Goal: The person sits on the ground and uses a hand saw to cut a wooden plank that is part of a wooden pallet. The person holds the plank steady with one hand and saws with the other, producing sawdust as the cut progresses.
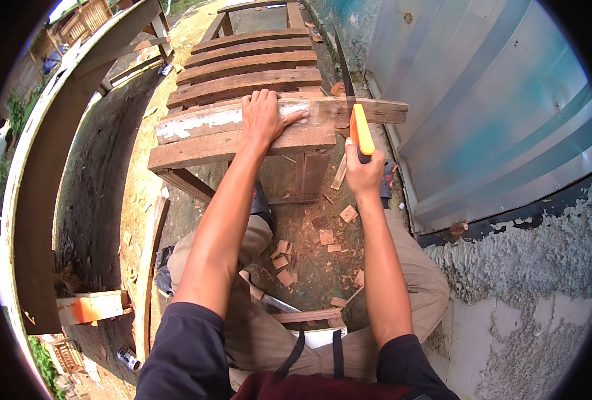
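Crosswise at the near end of a slatted wooden frame [249, 65] lay the board [322, 112], long and narrow, weathered brown, flaking white paint along its left half, its right end jutting past the frame. The left hand [262, 119] pressed on it, thumb splayed; whether the hidden fingertips clasped it, I couldn't tell. The right hand [364, 172] was clenched round the yellow-and-black handle of a dark-bladed saw [358, 123].
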`<state>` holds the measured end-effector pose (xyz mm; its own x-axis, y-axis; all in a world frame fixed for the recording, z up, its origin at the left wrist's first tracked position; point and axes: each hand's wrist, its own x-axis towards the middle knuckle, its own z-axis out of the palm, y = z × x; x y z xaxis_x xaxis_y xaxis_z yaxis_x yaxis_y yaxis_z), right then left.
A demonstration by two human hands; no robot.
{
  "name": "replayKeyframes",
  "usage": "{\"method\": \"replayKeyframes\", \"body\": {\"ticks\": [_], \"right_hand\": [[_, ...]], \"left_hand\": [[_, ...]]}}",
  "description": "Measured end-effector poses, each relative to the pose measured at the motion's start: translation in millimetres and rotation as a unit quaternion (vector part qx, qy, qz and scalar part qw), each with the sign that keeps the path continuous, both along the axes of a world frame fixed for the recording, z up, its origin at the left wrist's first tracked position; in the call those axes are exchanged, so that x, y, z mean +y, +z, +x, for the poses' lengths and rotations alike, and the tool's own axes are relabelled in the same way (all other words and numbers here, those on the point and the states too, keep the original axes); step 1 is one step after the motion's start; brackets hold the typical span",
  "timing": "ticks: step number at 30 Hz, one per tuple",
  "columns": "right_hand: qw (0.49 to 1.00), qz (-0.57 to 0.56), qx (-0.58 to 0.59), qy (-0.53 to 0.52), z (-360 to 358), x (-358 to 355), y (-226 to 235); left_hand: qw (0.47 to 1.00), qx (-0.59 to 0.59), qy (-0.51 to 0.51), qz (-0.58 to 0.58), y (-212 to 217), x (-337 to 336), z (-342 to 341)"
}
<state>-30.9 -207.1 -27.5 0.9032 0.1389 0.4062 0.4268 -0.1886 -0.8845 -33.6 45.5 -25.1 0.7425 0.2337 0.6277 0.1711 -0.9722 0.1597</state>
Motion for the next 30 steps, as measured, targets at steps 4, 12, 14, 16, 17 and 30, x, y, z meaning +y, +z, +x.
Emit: {"method": "replayKeyframes", "body": {"ticks": [4, 12, 14, 16, 17, 30], "right_hand": [[1.0, 0.014, 0.0, 0.01, -2.0, -0.5, -5.2], [0.998, 0.061, 0.011, 0.01, -4.2, -6.1, 1.7], [0.996, 0.076, 0.038, 0.004, -10.5, -6.9, -2.9], [0.995, 0.086, 0.055, 0.01, -9.5, -4.0, -8.1], [0.994, 0.091, 0.064, 0.013, -9.5, -3.9, -10.1], [0.997, 0.071, 0.035, 0.012, -17.8, -21.6, -19.9]], "left_hand": [[1.0, -0.002, 0.009, 0.001, 2.5, -1.8, 2.5], [0.998, 0.017, 0.06, -0.031, 8.3, -19.3, -4.9], [0.997, -0.004, 0.066, -0.033, 6.1, -26.2, -9.5], [0.996, 0.001, 0.067, -0.052, 7.6, -28.5, -9.0], [0.996, 0.003, 0.068, -0.062, 8.1, -29.8, -9.0], [0.994, 0.054, 0.077, -0.061, 20.4, -41.0, -15.3]]}}
